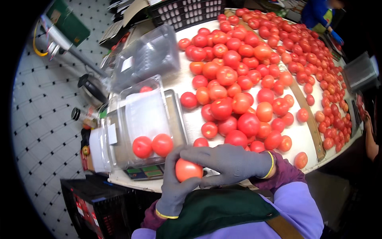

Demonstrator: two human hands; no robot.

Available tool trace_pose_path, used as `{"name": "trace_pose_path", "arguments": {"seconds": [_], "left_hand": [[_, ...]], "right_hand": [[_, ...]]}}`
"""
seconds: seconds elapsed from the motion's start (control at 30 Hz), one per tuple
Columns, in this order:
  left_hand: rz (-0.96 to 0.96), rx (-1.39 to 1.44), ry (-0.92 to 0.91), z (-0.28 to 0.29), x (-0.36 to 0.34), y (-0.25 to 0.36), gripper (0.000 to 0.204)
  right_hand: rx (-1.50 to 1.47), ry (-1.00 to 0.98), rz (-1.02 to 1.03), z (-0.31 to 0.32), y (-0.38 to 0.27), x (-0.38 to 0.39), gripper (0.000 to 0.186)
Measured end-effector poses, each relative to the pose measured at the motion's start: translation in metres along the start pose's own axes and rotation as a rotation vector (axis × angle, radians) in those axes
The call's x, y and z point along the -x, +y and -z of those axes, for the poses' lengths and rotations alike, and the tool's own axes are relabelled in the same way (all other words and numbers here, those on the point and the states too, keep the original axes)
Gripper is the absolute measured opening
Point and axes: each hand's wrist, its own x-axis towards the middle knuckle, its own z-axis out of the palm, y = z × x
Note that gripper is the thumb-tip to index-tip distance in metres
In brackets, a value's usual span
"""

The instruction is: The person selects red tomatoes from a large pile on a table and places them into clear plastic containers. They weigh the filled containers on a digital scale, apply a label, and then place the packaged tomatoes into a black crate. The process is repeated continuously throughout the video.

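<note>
My left hand [174, 187], in a grey glove with a yellow cuff edge, is wrapped round a light red tomato [188, 170] close to my body. From the right, my right hand [230, 163], gloved the same way, lays its fingers over the top of this tomato, its thumb near the lower side. Just beyond my left hand, a clear plastic box [162, 97] sits on a scale [145, 172]. Near its front lie two tomatoes, a left one [142, 147] and a right one [162, 144]; another tomato [145, 89] shows at its far end.
A large heap of tomatoes [227, 75] covers the white table [306, 137], with wooden strips [308, 115] across it. More clear boxes [149, 53] stand far left, before a black crate [187, 14]. Another person [318, 16] works far right. Black crates [99, 203] stand lower left.
</note>
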Motion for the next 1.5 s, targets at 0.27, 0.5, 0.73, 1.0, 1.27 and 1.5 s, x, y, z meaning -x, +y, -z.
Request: {"name": "trace_pose_path", "arguments": {"seconds": [0.27,0.5,0.73,1.0,1.27,1.5], "left_hand": [[0.001,0.552,0.064,0.032,-0.004,0.007,0.079],[-0.114,0.612,0.110,0.075,0.001,0.018,0.074],[-0.061,0.602,0.252,0.062,-0.014,0.018,0.068],[-0.305,-0.336,0.493,0.087,-0.030,0.063,0.064],[-0.564,-1.145,0.279,0.098,-0.088,0.057,0.066],[-0.419,-1.704,0.188,0.111,-0.082,0.033,0.041]], "right_hand": [[0.586,0.423,-0.279,0.047,0.098,0.001,0.033],[0.738,0.698,-0.736,0.156,0.214,0.039,0.040],[0.511,0.633,-0.837,0.142,0.217,0.021,0.070],[-1.104,1.028,0.042,0.150,0.187,0.061,0.047],[0.459,0.459,0.168,0.000,0.066,-0.118,0.063],[0.669,0.368,0.345,-0.013,0.098,-0.114,0.017]]}}
